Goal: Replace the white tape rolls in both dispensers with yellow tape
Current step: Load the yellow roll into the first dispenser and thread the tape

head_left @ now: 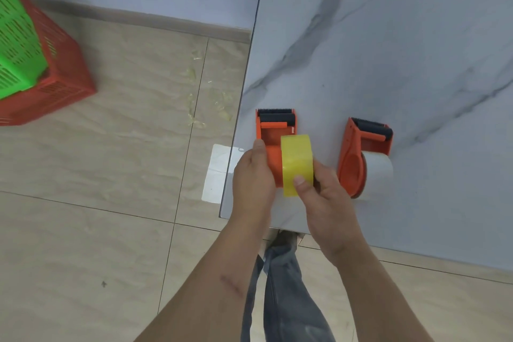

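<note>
Two orange tape dispensers lie on the marble-patterned table (388, 50) near its front left corner. My left hand (251, 172) grips the left dispenser (273, 136) by its side. My right hand (322, 191) holds a yellow tape roll (296, 158) upright against that dispenser's hub, thumb on the roll's face. The right dispenser (358, 153) lies apart to the right with a white tape roll (379, 172) in it. No other yellow roll is in view.
The table's left edge runs just beside my left hand. On the tiled floor lie a white sheet (218, 172) and scraps of clear tape (194, 97). A green basket (16, 44) sits in a red crate (61, 75) at far left.
</note>
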